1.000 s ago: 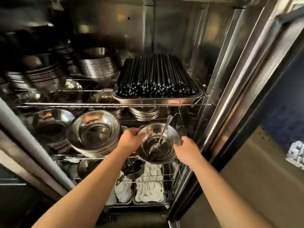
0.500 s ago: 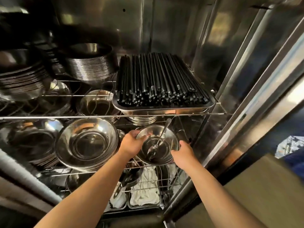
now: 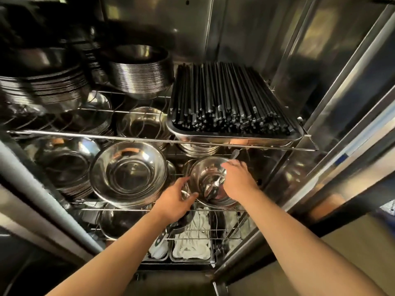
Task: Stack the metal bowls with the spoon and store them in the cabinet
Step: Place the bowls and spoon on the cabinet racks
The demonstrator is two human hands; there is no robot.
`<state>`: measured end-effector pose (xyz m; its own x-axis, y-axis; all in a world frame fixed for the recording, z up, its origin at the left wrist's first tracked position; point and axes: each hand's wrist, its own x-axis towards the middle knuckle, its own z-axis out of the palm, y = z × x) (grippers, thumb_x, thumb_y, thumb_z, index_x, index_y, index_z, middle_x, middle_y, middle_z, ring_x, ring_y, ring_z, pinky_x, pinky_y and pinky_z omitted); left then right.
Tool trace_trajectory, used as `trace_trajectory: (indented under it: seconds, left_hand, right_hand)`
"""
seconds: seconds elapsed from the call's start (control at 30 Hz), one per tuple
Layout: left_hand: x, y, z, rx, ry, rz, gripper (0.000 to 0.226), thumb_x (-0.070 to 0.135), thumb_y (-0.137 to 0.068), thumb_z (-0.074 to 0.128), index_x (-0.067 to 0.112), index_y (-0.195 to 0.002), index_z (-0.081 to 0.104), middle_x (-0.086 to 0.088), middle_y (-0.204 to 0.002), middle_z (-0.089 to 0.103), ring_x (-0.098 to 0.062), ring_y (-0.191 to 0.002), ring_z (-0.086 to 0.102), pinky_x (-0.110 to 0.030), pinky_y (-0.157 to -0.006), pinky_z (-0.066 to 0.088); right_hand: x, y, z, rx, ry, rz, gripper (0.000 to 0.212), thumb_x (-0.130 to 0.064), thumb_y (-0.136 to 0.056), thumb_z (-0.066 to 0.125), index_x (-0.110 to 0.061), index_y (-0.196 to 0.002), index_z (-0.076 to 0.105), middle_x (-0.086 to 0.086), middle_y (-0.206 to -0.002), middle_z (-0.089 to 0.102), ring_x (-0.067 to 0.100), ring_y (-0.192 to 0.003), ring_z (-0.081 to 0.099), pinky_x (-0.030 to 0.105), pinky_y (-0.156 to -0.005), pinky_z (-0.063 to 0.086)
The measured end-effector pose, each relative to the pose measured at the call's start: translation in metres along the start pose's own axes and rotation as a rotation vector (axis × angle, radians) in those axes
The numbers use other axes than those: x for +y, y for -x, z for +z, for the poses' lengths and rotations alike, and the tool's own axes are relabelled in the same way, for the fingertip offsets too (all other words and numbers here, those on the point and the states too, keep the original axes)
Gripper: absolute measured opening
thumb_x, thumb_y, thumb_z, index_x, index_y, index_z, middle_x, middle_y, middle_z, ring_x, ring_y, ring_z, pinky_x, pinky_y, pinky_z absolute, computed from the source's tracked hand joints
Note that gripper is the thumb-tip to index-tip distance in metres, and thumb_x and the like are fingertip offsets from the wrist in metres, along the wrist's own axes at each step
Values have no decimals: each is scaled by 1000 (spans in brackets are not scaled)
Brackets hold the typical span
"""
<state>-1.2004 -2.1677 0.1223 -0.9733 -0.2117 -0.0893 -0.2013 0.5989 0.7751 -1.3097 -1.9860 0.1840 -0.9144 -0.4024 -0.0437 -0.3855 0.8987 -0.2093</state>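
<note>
A small stack of metal bowls [image 3: 201, 174] sits on the right side of the cabinet's middle wire shelf [image 3: 119, 209]. A metal spoon [image 3: 212, 188] lies inside it, its handle tip [image 3: 234, 154] poking up past the far rim. My left hand [image 3: 176, 200] grips the near left rim between thumb and fingers. My right hand [image 3: 238, 180] lies over the right rim, holding it and covering the middle of the spoon handle.
A big stack of wide metal bowls [image 3: 128, 171] stands just left of the small stack. Overhead, the upper shelf carries a tray [image 3: 235, 140] of black chopsticks [image 3: 228, 99] and stacked plates [image 3: 139, 75]. White cloths [image 3: 192, 244] lie in trays below. The cabinet frame [image 3: 316, 133] is close on the right.
The bowls with the spoon have gone deeper onto the middle shelf. My right hand has shifted up over the right rim, and my left hand has slid to the near left rim.
</note>
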Motion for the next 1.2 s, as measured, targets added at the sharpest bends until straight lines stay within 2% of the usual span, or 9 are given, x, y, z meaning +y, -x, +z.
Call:
trace_trajectory:
  seconds: [0.13, 0.3, 0.43, 0.6, 0.73, 0.83, 0.93, 1.07, 1.2]
  left_hand:
    - [-6, 20, -1, -1, -264, 50, 69, 53, -92, 60, 23, -151, 40, -10, -139, 58, -27, -121, 61, -39, -102, 49]
    - [-15, 41, 3, -29, -473, 43, 72, 48, -92, 59, 20, -154, 35, -12, -145, 53, -33, -130, 52, -44, -108, 43]
    - [-25, 53, 2, -12, -681, -3, 67, 52, -95, 54, 16, -149, 40, -11, -144, 54, -32, -134, 48, -43, -112, 38]
    - [-33, 62, -3, -11, -802, -25, 67, 53, -95, 51, 12, -148, 42, -14, -143, 55, -34, -132, 49, -44, -112, 38]
    - [-35, 68, -2, -22, -821, -33, 68, 44, -92, 61, 14, -149, 40, -12, -143, 54, -33, -134, 46, -43, -114, 35]
    - [-31, 71, -2, -30, -804, -64, 67, 32, -92, 63, 16, -151, 37, -13, -149, 49, -33, -140, 41, -42, -118, 30]
    - [-26, 75, -4, -48, -783, -90, 68, 16, -88, 63, 15, -151, 37, -13, -147, 49, -33, -140, 40, -41, -118, 31]
    - [-18, 77, -5, -48, -717, -125, 72, 5, -84, 61, 15, -151, 38, -12, -148, 50, -31, -140, 42, -39, -117, 34]
    - [-17, 78, -6, -40, -687, -110, 77, -3, -84, 51, 20, -156, 33, -13, -156, 43, -30, -143, 40, -39, -118, 35]
  right_hand:
    - [-6, -8, 5, -22, 282, -245, 57, 0, -89, 64, -9, -144, 53, 11, -153, 45, 32, -149, 24, 43, -121, 26]
    - [-4, -14, 11, -83, 362, -197, 62, -6, -91, 64, -10, -149, 44, 9, -151, 45, 30, -150, 19, 49, -119, 34]
    - [3, -18, 17, -103, 442, -153, 53, -9, -95, 61, -14, -147, 51, 11, -157, 42, 35, -154, 11, 51, -122, 25]
    - [6, -14, 16, -139, 474, -151, 40, -20, -92, 69, -14, -130, 63, 16, -137, 56, 39, -141, 30, 49, -109, 44]
    - [2, 3, 8, -42, 358, -180, 39, -10, -95, 58, -17, -133, 61, 22, -135, 54, 40, -138, 37, 50, -104, 45]
    - [-6, 24, 1, 134, 286, -297, 37, -7, -93, 60, -18, -128, 65, 12, -124, 64, 36, -128, 48, 47, -109, 40]
    - [-15, 50, -6, 254, 142, -431, 36, -3, -92, 58, -17, -123, 68, 6, -116, 69, 29, -114, 57, 43, -98, 46]
    - [-23, 93, -5, 226, -153, -548, 21, -12, -101, 55, -16, -114, 71, 2, -103, 71, 22, -96, 65, 38, -77, 53]
    - [-11, 122, 16, 72, -200, -565, 20, -18, -103, 55, -15, -114, 72, 1, -105, 71, 18, -100, 64, 39, -84, 55]
